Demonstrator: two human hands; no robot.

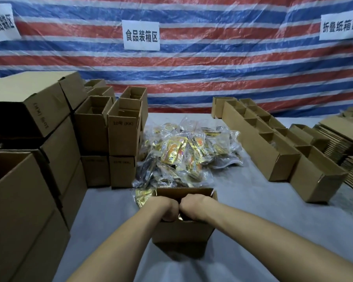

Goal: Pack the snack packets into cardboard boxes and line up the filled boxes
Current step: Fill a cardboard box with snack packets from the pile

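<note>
Nearest me, reaching in from six o'clock, the left hand (168, 210) and right hand (192, 206) meet knuckle to knuckle inside the small open brown cardboard box (181, 233). Their fingers dip below the rim, so I cannot tell whether they press or pinch. A gold foil packet (180, 217) glints between them, so I judge the contents are being tamped down to make room. The heap of clear-and-gold snack packets (183, 153) lies just beyond at twelve o'clock, within easy reach. The row of open brown boxes (273, 155) runs along two o'clock, probably the filled line-up.
</note>
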